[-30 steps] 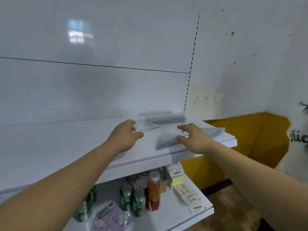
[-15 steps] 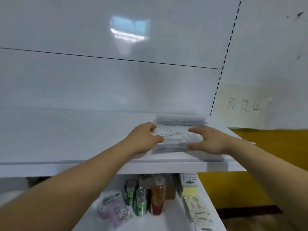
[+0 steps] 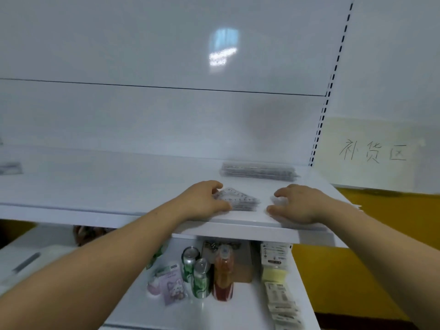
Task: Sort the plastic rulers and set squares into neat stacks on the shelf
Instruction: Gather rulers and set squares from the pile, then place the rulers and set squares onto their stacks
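A small stack of clear set squares (image 3: 242, 201) lies near the front of the white upper shelf (image 3: 119, 186). My left hand (image 3: 202, 201) grips its left corner, thumb in front and fingers behind. A little to the right, my right hand (image 3: 300, 206) curls over the left end of a blurred loose pile of clear plastic pieces (image 3: 277, 200). That pile runs under my wrist toward the shelf's right edge. Behind both hands, a neat stack of clear rulers (image 3: 258, 171) lies against the back panel.
More clear pieces (image 3: 9, 168) lie at the shelf's far left. The lower shelf (image 3: 214, 313) holds green cans (image 3: 201, 277), an orange bottle (image 3: 223, 275), sticky notes (image 3: 275, 265) and small packets. A handwritten paper sign (image 3: 373, 153) hangs on the wall at right.
My hands have drawn apart. The left hand now holds the set-square stack on its own, left of the pile under my right hand. The view has shifted right and closer.
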Demonstrator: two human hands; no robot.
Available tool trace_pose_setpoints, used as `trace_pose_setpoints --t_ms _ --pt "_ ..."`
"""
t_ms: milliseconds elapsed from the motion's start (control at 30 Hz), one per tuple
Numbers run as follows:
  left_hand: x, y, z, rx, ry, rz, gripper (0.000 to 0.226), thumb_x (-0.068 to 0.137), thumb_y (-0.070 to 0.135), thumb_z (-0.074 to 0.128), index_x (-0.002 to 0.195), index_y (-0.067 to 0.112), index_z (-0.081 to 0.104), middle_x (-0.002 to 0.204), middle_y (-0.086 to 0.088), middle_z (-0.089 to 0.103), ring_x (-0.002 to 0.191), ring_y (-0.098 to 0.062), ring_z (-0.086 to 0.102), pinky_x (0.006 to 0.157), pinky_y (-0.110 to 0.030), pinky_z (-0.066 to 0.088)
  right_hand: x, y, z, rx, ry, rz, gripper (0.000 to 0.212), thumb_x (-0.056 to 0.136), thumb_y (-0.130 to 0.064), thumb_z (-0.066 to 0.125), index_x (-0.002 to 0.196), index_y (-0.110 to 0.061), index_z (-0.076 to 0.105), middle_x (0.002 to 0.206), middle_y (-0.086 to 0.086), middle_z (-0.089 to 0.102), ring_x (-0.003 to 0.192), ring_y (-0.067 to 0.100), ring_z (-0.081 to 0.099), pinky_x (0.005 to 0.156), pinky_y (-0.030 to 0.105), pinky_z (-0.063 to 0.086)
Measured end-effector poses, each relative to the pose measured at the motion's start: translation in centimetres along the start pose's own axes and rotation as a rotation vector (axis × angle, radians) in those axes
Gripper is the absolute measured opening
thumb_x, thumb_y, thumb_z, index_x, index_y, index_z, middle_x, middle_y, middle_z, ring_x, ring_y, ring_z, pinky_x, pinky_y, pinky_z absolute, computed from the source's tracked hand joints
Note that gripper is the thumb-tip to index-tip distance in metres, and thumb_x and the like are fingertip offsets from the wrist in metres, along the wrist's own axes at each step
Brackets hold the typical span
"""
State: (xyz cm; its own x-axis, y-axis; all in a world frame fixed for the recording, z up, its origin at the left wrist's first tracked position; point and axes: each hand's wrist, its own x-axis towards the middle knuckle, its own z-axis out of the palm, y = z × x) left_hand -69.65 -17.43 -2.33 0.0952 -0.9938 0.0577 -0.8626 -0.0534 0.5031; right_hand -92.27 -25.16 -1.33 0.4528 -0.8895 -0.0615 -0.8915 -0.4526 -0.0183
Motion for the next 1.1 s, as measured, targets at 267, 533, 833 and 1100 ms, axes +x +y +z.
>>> trace_pose_setpoints --t_ms 267,533,833,1100 --pt "-2.2 -4.1 -4.0 0.217 -0.063 -0.068 0.079 0.084 0.058 0.057 0.147 0.021 0.026 0.153 0.000 0.029 0.137 -0.019 0.032 0.110 -0.031 0.027 1.2 -4.9 -2.8 0.037 0.047 -0.140 0.070 0.090 -0.063 0.040 0.147 -0.025 0.029 0.156 0.001 0.024 0.141 0.024 0.027 0.115 0.041 0.024" --pt "-7.5 -15.4 -11.3 0.291 0.019 -0.299 0.074 0.089 0.056 0.050 0.148 0.020 0.024 0.156 -0.003 0.022 0.141 -0.022 0.025 0.113 -0.034 0.023 5.4 -19.7 -4.3 0.040 0.007 -0.345 0.069 0.094 -0.059 0.037 0.149 -0.019 0.026 0.156 0.004 0.024 0.141 0.024 0.025 0.113 0.035 0.023" --pt "-16.1 -32.6 -21.5 0.299 0.187 -0.528 0.068 0.089 0.056 0.048 0.144 0.019 0.033 0.151 -0.004 0.032 0.134 -0.024 0.035 0.109 -0.035 0.031 9.2 -42.3 -2.4 0.088 -0.050 -0.536 0.072 0.094 -0.059 0.038 0.150 -0.017 0.023 0.156 0.005 0.024 0.139 0.024 0.029 0.110 0.034 0.026" --pt "-19.4 -42.1 -27.0 0.323 0.204 -0.623 0.060 0.089 0.053 0.048 0.139 0.021 0.041 0.144 -0.005 0.041 0.126 -0.026 0.043 0.105 -0.041 0.037 12.3 -56.3 -1.4 0.112 -0.041 -0.605 0.070 0.092 -0.060 0.040 0.147 -0.020 0.027 0.150 0.007 0.032 0.133 0.026 0.037 0.107 0.037 0.033"
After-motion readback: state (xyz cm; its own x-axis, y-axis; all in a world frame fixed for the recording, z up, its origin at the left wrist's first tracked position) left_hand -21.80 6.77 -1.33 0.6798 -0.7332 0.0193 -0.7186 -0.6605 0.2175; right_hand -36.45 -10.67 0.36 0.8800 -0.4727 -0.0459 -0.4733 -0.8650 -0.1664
